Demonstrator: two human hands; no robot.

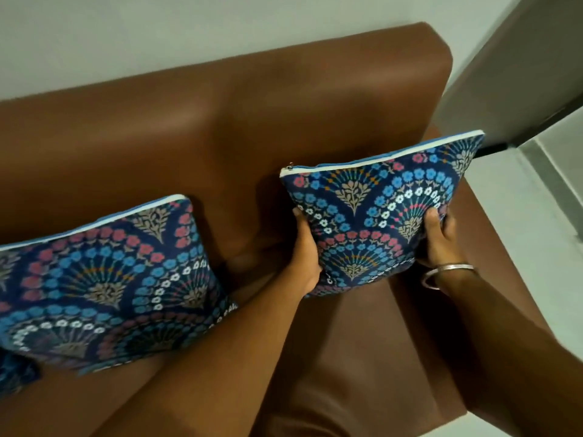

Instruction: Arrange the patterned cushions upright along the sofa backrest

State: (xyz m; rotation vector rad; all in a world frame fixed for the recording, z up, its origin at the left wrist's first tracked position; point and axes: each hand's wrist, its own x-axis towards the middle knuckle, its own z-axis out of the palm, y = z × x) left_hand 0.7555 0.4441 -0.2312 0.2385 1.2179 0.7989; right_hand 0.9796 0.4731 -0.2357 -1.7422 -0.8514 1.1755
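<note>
A navy cushion with blue, pink and white flower fans (pixel 372 212) stands upright at the right end of the brown sofa, its white-piped top edge close to the backrest (pixel 220 121). My left hand (pixel 304 257) grips its left side and my right hand (pixel 440 238), with a metal bangle on the wrist, grips its right side. A second cushion of the same pattern (pixel 104 279) leans against the backrest to the left. The corner of a third patterned cushion (pixel 15 373) shows at the lower left edge.
The brown seat (pixel 362 342) lies under my forearms. The sofa's right arm (pixel 492 234) runs beside the held cushion. A pale wall (pixel 157 33) rises behind the backrest, and light floor tiles (pixel 536 216) lie to the right.
</note>
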